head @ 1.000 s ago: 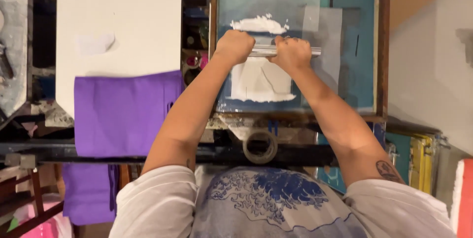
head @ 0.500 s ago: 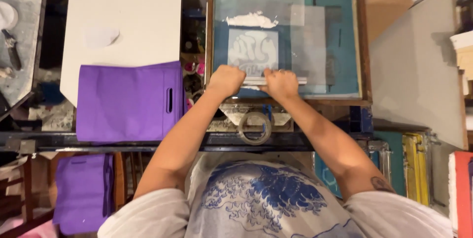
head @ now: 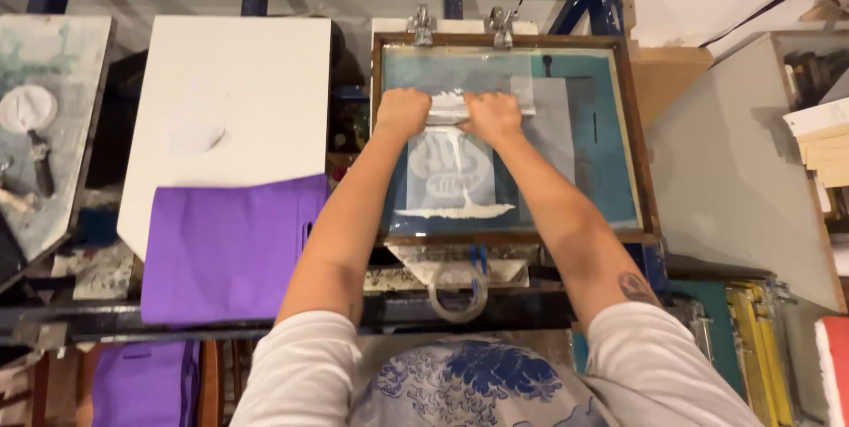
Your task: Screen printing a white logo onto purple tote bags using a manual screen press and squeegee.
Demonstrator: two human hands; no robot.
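- The squeegee [head: 482,109] lies crosswise near the far end of the printing screen [head: 610,171], just below the two metal clamps [head: 460,27] that hold the wooden frame [head: 638,126]
- The left hand [head: 402,113] is closed in a fist around the squeegee's left end, and the right hand [head: 493,116] is closed around its middle; both grips look tight, with nothing else in either hand
- White ink [head: 455,175] is spread in a film over the stencil design in the middle of the mesh, with a thicker ridge along the near edge of the design and a thin trail running up towards the blade
- Judging from that, the design area is already coated from near edge to far, and the blade stands at one end of its travel; whether ink has gone through to anything under the screen cannot be told, since the mesh hides it
- The screen lies flat and has not been lifted
- To the left, a purple bag [head: 230,250] lies on the near part of a white board [head: 239,100]; its face shows no print
- More purple fabric [head: 141,383] hangs lower at the left
- A roll of tape [head: 457,290] sits on the bar just in front of the frame
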